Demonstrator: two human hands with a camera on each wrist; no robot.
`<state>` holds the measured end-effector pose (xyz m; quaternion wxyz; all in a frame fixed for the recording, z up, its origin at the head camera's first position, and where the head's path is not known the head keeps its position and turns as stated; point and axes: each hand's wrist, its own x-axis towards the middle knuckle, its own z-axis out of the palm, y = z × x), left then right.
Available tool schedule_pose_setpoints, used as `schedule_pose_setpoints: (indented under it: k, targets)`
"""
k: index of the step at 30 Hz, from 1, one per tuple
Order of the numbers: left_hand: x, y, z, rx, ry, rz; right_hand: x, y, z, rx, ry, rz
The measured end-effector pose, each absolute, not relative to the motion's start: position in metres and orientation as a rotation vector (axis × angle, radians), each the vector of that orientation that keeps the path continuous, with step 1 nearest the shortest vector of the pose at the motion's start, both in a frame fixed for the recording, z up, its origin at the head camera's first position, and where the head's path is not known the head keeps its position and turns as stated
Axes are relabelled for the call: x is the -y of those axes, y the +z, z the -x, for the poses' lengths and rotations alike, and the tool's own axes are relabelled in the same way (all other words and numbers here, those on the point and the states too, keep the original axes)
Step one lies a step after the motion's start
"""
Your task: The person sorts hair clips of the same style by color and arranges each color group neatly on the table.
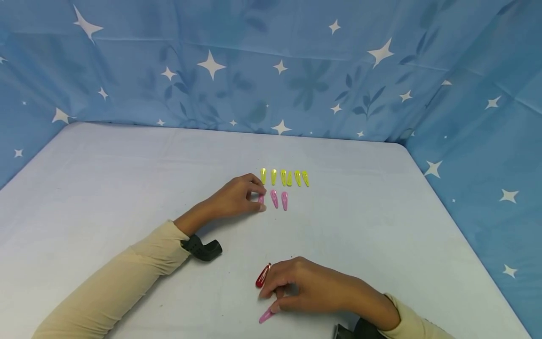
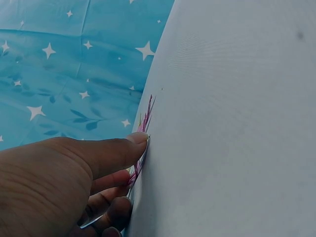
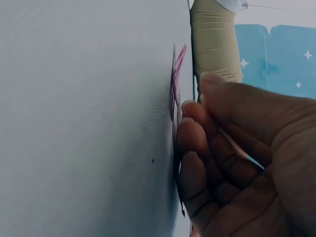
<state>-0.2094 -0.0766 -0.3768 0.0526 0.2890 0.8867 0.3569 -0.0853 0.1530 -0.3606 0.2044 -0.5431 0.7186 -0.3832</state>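
Observation:
At the left end of a short pink row, my left hand holds a pink hair clip lengthwise between thumb and fingertips, close to the tabletop. Two more pink hair clips lie just right of it. Nearer the front, my right hand hovers low with loosely bent fingers. Its thumb tip overlaps one end of another pink hair clip in the head view; the right wrist view shows this pink clip beyond the fingertips, with a gap between thumb and fingers. A red hair clip lies beside the right fingers, partly covered.
Several yellow hair clips lie in a row behind the pink ones. The white tabletop ends at a blue star-patterned curtain at the back and right. Black wrist mounts sit at the sleeves.

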Motion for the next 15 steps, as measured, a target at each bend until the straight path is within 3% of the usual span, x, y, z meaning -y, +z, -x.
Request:
schedule_pose_setpoints:
  k: [15]
  targets:
    - [0.0761, -0.3767, 0.2095, -2.693, 1.087, -0.876, -0.1492, -0.3564, 0.0779, -2.143, -0.849, 1.373]
